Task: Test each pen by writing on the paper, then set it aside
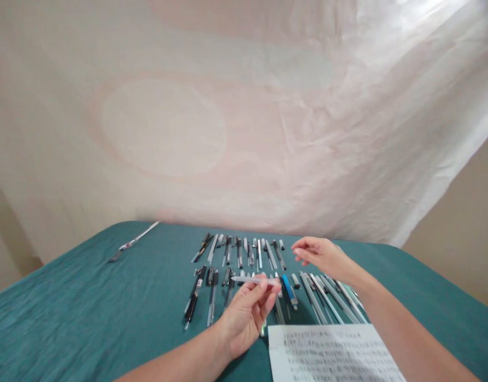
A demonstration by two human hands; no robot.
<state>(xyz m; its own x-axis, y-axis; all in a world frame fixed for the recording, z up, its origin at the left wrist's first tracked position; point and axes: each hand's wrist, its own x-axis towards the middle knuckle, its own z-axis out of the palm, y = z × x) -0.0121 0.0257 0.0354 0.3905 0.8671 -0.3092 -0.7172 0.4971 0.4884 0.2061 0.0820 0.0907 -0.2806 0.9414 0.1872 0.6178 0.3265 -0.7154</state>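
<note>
My left hand (250,313) is closed in a pinch around a slim, pale translucent pen (247,279), held roughly level above the lower row of pens. Its tip points left. Off to the right, my right hand (321,255) hovers over the cloth with loosely curved fingers, thumb slightly apart, and nothing visible in it. Closest to it are a black pen (279,254) and a small cap (281,244) at the right end of the upper row. A blue pen (289,292) lies just right of my left fingers. My left hand hides some pens beneath it.
A green cloth (88,307) covers the table. Several black pens (195,292) lie at the left, and grey and white pens (333,297) at the right. A handwritten sheet (327,353) sits in front. One long pen-like item (134,241) rests far left. Behind hangs a pale sheet (244,132).
</note>
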